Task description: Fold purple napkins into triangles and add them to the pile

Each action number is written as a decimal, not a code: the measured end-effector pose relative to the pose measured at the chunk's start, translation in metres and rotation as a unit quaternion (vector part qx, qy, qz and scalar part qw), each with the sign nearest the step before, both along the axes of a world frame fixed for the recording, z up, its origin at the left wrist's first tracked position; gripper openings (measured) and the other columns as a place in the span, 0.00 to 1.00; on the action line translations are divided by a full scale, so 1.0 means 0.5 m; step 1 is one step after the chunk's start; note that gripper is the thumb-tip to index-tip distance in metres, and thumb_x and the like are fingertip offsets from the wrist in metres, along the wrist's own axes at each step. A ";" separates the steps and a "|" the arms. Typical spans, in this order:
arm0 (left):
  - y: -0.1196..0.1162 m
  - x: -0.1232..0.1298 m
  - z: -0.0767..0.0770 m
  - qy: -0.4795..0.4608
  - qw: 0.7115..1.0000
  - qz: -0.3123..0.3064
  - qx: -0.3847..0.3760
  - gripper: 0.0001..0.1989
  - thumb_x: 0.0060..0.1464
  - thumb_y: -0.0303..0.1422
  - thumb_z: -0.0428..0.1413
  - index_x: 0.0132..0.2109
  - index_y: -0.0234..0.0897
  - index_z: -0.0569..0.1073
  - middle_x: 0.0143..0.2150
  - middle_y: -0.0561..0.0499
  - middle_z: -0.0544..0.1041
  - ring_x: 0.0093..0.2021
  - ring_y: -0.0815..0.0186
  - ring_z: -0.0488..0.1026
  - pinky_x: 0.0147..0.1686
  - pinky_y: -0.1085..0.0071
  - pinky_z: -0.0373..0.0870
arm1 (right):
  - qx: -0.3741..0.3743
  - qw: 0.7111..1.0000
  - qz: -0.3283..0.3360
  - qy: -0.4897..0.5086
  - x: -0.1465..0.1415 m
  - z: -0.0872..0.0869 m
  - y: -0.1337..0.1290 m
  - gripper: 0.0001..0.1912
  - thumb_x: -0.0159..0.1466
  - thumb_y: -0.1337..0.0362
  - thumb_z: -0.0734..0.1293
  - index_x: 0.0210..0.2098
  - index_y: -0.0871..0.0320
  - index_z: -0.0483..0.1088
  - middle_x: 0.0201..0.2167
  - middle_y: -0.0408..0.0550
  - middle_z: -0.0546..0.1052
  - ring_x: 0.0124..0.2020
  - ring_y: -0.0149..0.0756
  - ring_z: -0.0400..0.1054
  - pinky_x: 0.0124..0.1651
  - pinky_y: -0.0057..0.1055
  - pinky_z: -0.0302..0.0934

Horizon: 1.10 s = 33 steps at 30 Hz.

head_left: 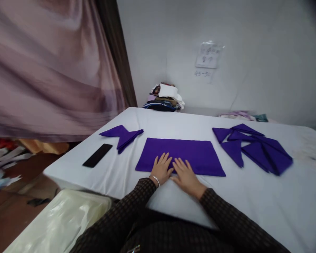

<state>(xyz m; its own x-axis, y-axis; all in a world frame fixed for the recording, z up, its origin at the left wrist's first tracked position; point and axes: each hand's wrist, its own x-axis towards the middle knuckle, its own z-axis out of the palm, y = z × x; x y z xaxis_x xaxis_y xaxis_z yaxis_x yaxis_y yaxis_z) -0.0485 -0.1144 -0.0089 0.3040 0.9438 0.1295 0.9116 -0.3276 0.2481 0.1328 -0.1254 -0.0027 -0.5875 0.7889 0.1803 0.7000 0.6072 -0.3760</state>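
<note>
A purple cloth (pixel 181 151), folded into a flat rectangle, lies in front of me on the white-covered table (pixel 179 124). My left hand (pixel 162 168) rests flat on its near edge, fingers stretched out, with a bracelet at the wrist. Beside it my right hand (pixel 185 175) also presses flat on the same edge, fingers spread. The hands are close together, thumbs nearly meeting, and neither grips anything. To the left sits a purple cloth folded into pointed shapes (pixel 122 135). Several similar pointed purple cloths (pixel 258 144) lie in an overlapping group on the right.
A black phone-like slab (pixel 97 155) lies near the table's left edge. Behind the table is a pile of folded clothes (pixel 164 96), with more fabric (pixel 242 115) farther right. A pink curtain (pixel 50 66) hangs at the left. A shiny cream-coloured covering (pixel 68 218) is at the lower left.
</note>
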 end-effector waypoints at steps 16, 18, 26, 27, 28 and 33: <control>0.019 0.000 -0.025 0.025 0.997 0.030 -0.059 0.29 0.59 0.44 0.44 0.64 0.35 0.57 0.68 0.43 0.52 0.68 0.55 0.44 0.63 0.49 0.39 | 0.028 0.953 -0.275 -0.127 0.357 -0.076 -0.069 0.32 0.66 0.49 0.51 0.64 0.61 0.52 0.64 0.59 0.56 0.65 0.49 0.46 0.62 0.56 0.41; 0.021 -0.003 -0.021 0.013 0.996 0.031 -0.080 0.30 0.59 0.44 0.44 0.64 0.35 0.57 0.68 0.43 0.52 0.68 0.56 0.43 0.64 0.49 0.38 | 0.050 0.951 -0.281 -0.122 0.346 -0.071 -0.069 0.33 0.66 0.49 0.52 0.64 0.63 0.52 0.64 0.60 0.55 0.66 0.50 0.44 0.62 0.56 0.40; 0.091 0.017 0.043 0.009 0.995 0.057 -0.077 0.25 0.62 0.40 0.39 0.64 0.40 0.57 0.68 0.46 0.52 0.68 0.59 0.45 0.63 0.51 0.41 | 0.028 0.994 -0.091 -0.054 0.059 0.021 0.059 0.32 0.66 0.50 0.53 0.64 0.63 0.52 0.66 0.56 0.52 0.67 0.44 0.39 0.65 0.48 0.36; 0.110 0.019 0.047 0.027 0.997 0.050 -0.061 0.25 0.61 0.38 0.39 0.64 0.40 0.57 0.68 0.46 0.52 0.68 0.59 0.45 0.63 0.51 0.41 | 0.014 0.996 -0.071 -0.052 0.020 0.027 0.083 0.31 0.67 0.53 0.53 0.64 0.64 0.52 0.66 0.57 0.51 0.67 0.44 0.39 0.65 0.47 0.36; 0.129 0.020 0.049 0.047 0.997 0.046 -0.048 0.25 0.61 0.37 0.40 0.64 0.40 0.57 0.68 0.46 0.51 0.68 0.58 0.44 0.63 0.50 0.40 | -0.001 0.996 -0.065 -0.053 -0.015 0.029 0.107 0.29 0.67 0.57 0.53 0.64 0.64 0.52 0.66 0.57 0.51 0.67 0.44 0.39 0.65 0.47 0.36; 0.202 -0.005 0.020 0.096 0.989 0.085 -0.072 0.27 0.61 0.41 0.39 0.65 0.38 0.54 0.69 0.46 0.48 0.68 0.57 0.43 0.63 0.46 0.38 | -0.053 0.993 -0.074 -0.075 -0.099 0.004 0.206 0.30 0.65 0.61 0.56 0.64 0.67 0.50 0.66 0.59 0.50 0.67 0.47 0.40 0.64 0.48 0.36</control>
<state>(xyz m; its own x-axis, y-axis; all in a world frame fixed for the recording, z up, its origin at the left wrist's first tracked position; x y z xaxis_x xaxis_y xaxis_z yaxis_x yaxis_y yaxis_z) -0.0510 -0.0135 0.0012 0.1451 0.9879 -0.0555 0.9854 -0.1392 0.0986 0.0832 -0.0225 -0.0007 -0.4782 0.8782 0.0103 0.8310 0.4562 -0.3181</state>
